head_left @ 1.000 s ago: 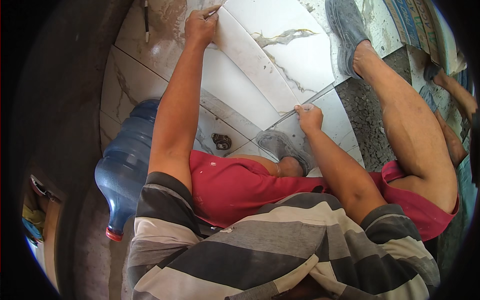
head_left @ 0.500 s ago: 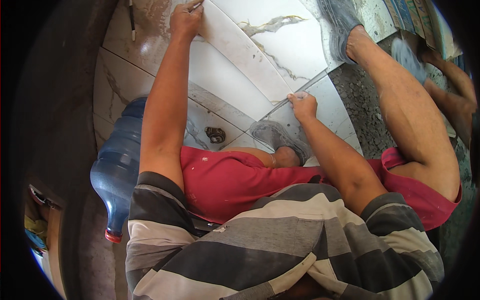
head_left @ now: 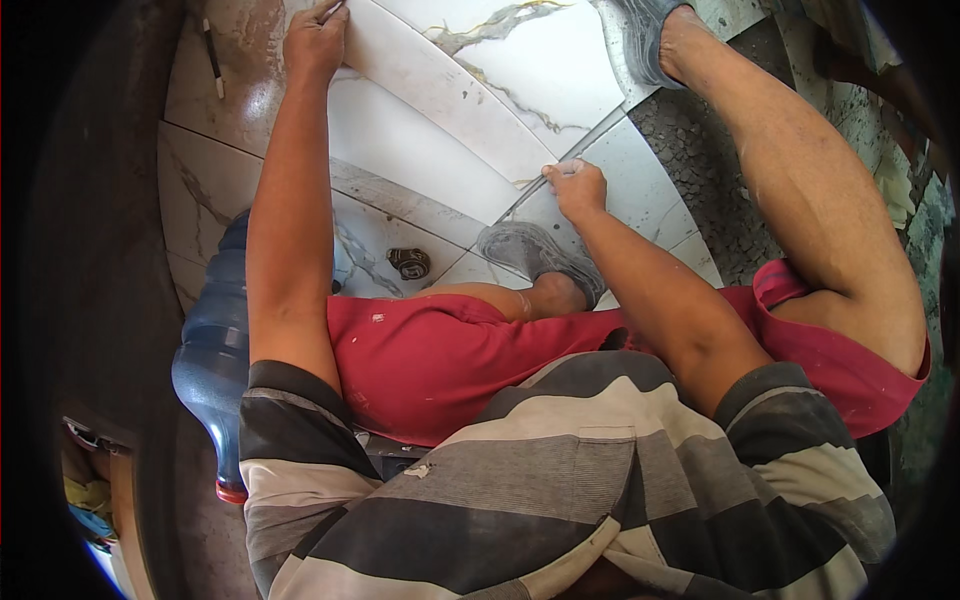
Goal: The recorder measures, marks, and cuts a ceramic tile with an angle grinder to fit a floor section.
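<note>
My left hand [head_left: 314, 45] grips the upper-left end of a long, narrow pale tile strip [head_left: 450, 100], fingers curled at its edge. My right hand [head_left: 578, 188] pinches the strip's lower-right corner between thumb and fingers. The strip lies diagonally between a white tile with grey-gold veins [head_left: 565, 75] and a plainer white piece [head_left: 410, 150]. A black-and-white pen-like stick [head_left: 213, 58] lies left of my left hand. A small black object, possibly a tape measure [head_left: 408, 262], sits on the tiles below the strip.
A large blue water bottle [head_left: 205, 365] lies at my left beside a dark curved surface [head_left: 100, 250]. My bare legs and grey slip-on shoes [head_left: 520, 250] rest on the tiles. Rough grey rubble [head_left: 680, 150] shows at right; another person's leg [head_left: 850, 60] is in shadow upper right.
The view has shifted, putting my hands and the strip higher and further left in the picture, both hands still on it. The other person's legs at right have moved, now showing less.
</note>
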`<control>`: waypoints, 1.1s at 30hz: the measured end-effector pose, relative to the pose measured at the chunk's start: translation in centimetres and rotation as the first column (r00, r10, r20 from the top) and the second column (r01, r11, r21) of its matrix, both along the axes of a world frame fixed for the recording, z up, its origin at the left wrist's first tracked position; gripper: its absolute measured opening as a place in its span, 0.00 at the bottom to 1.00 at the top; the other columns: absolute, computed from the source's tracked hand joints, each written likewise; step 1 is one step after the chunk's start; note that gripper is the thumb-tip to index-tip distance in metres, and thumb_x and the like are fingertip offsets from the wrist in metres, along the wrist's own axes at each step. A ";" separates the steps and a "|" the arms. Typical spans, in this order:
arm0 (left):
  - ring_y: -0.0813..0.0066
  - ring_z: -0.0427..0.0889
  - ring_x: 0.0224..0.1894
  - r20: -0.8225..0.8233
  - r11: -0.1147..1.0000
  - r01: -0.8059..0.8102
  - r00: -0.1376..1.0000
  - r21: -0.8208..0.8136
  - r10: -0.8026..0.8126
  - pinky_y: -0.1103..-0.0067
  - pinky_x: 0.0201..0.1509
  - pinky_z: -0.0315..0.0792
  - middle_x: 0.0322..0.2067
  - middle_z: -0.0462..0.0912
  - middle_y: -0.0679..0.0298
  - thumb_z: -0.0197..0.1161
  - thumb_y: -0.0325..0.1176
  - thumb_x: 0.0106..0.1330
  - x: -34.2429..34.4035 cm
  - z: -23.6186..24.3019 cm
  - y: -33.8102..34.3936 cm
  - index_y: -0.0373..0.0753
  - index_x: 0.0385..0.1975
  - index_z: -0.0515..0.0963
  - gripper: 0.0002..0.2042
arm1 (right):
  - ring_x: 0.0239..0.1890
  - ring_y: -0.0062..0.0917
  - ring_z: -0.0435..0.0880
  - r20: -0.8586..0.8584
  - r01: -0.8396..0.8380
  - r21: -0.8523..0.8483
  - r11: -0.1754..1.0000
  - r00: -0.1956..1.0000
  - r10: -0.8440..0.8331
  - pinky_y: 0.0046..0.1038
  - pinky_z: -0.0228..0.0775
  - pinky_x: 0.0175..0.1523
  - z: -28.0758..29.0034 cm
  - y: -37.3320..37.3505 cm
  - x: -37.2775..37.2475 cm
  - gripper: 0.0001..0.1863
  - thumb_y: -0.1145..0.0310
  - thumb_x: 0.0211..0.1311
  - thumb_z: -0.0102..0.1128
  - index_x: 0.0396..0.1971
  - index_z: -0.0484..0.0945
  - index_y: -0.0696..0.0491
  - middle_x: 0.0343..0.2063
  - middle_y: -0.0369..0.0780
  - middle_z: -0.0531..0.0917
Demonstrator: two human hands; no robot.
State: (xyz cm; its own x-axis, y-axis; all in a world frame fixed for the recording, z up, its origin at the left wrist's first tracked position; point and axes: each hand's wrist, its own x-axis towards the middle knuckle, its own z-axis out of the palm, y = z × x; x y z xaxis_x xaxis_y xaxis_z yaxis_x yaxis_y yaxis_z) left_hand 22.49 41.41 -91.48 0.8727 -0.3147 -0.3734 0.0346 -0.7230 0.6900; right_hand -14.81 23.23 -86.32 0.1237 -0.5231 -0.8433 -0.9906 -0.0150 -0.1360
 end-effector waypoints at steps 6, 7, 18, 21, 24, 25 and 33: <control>0.68 0.83 0.46 0.080 0.999 0.018 0.997 0.038 -0.021 0.76 0.54 0.73 0.43 0.85 0.56 0.60 0.39 0.66 -0.2 0.3 0.1 0.54 0.52 0.83 0.15 | 0.25 0.26 0.84 0.020 0.037 0.029 0.999 0.999 -0.037 0.29 0.75 0.36 0.1 0.4 -0.2 0.12 0.59 0.55 0.71 0.28 0.85 0.53 0.21 0.39 0.85; 0.68 0.82 0.46 0.058 1.000 0.017 0.998 0.023 -0.019 0.76 0.54 0.73 0.44 0.85 0.56 0.60 0.39 0.66 -0.1 0.3 0.1 0.54 0.52 0.83 0.15 | 0.24 0.25 0.84 0.038 0.051 0.024 0.998 0.998 -0.051 0.29 0.75 0.35 -0.2 0.5 -0.4 0.12 0.59 0.55 0.71 0.28 0.84 0.54 0.21 0.39 0.85; 0.70 0.83 0.44 0.018 0.999 0.029 0.999 -0.026 -0.029 0.78 0.53 0.73 0.43 0.86 0.55 0.60 0.39 0.65 0.2 0.0 0.2 0.51 0.52 0.82 0.16 | 0.24 0.22 0.84 0.110 0.141 0.019 0.990 0.984 -0.143 0.27 0.75 0.35 -1.5 0.7 -1.6 0.12 0.62 0.55 0.71 0.28 0.83 0.55 0.21 0.39 0.86; 0.71 0.83 0.43 0.014 0.999 0.038 0.999 -0.002 -0.038 0.78 0.52 0.73 0.43 0.86 0.56 0.60 0.38 0.66 0.0 0.3 -0.1 0.51 0.52 0.82 0.15 | 0.24 0.23 0.84 0.108 0.144 0.027 0.989 0.983 -0.146 0.27 0.75 0.35 -1.6 0.5 -1.7 0.12 0.61 0.54 0.71 0.28 0.83 0.55 0.21 0.38 0.86; 0.71 0.83 0.43 0.033 0.998 0.053 0.998 -0.036 -0.052 0.78 0.51 0.73 0.41 0.86 0.56 0.60 0.38 0.66 0.5 0.0 0.6 0.52 0.52 0.82 0.15 | 0.24 0.23 0.84 0.105 0.098 0.023 0.995 0.990 -0.099 0.27 0.75 0.35 -1.8 0.8 -1.7 0.13 0.60 0.54 0.72 0.27 0.83 0.54 0.21 0.38 0.86; 0.70 0.83 0.43 0.031 0.998 0.058 0.998 -0.005 -0.058 0.77 0.51 0.73 0.40 0.86 0.56 0.60 0.38 0.66 0.4 0.0 0.4 0.52 0.52 0.82 0.15 | 0.24 0.23 0.84 0.102 0.099 0.014 0.995 0.990 -0.100 0.28 0.75 0.35 -1.8 0.7 -1.8 0.13 0.59 0.54 0.72 0.27 0.83 0.54 0.21 0.38 0.86; 0.68 0.82 0.43 0.045 0.999 0.046 0.998 0.022 -0.047 0.76 0.52 0.73 0.40 0.85 0.55 0.61 0.38 0.65 0.2 0.1 0.4 0.54 0.51 0.82 0.15 | 0.26 0.26 0.84 0.094 0.044 -0.021 0.999 0.995 -0.042 0.29 0.74 0.37 -1.2 0.6 -1.5 0.14 0.58 0.53 0.72 0.28 0.84 0.54 0.21 0.38 0.85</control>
